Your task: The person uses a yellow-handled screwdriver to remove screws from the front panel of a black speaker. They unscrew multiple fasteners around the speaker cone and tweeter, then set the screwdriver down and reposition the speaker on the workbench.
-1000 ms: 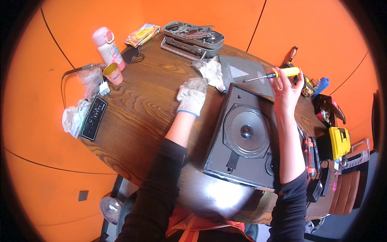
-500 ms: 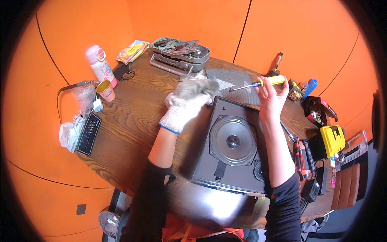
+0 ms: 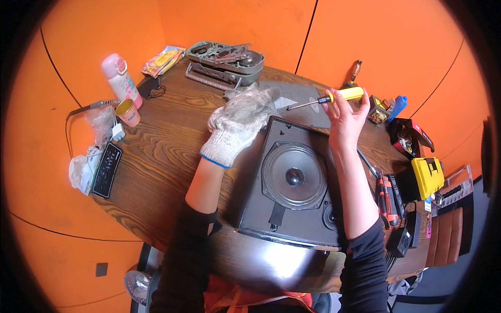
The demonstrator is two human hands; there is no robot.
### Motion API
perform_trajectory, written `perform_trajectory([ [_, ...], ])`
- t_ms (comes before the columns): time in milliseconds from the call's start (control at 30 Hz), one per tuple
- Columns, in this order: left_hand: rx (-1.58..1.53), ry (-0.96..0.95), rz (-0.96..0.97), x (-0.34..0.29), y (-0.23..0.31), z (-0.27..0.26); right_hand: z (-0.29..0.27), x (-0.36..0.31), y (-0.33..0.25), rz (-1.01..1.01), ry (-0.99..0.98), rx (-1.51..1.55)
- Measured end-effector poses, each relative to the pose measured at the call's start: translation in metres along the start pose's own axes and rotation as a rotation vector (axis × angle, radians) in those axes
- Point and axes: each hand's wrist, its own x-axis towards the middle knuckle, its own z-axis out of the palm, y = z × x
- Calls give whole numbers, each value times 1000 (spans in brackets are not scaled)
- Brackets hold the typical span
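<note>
My right hand (image 3: 346, 117), bare, grips the yellow handle of a screwdriver (image 3: 348, 94) above the far right part of a black speaker box (image 3: 252, 206). The screwdriver's shaft points left, its tip in the air near my other hand. My left hand (image 3: 241, 117) wears a whitish knitted glove with grey-stained fingers and a blue cuff. Its fingers look curled together beside the box's far left corner; whatever they hold, if anything, is hidden. The speaker lies face up, its large round cone (image 3: 294, 177) exposed. Behind it lies a grey mesh speaker grille (image 3: 308, 94).
A grey-green case of metal parts (image 3: 229, 60) stands at the back. On the left are a pink bottle (image 3: 121, 81), a cup (image 3: 128, 113) and a black panel (image 3: 107, 170). Pliers (image 3: 387, 201), a yellow toolbox (image 3: 428, 177) and black adapters (image 3: 401, 241) line the right.
The whole view has shifted slightly, moving things left and up. The gloved hand, blurred before, now shows more sharply. The screwdriver stays in my right hand at nearly the same tilt.
</note>
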Motion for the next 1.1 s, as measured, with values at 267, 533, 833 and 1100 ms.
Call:
perform_trajectory([
  [267,38,28,169,1,2,10,0,0,4,35,18,19],
  [533,-88,127,258,5,-12,28,0,-1,6,28,7,-33],
  [833,-622,119,98,6,-17,36,3,-2,8,-35,18,0],
  [1100,-1438,75,-485,6,-5,27,6,-3,3,-89,15,131],
])
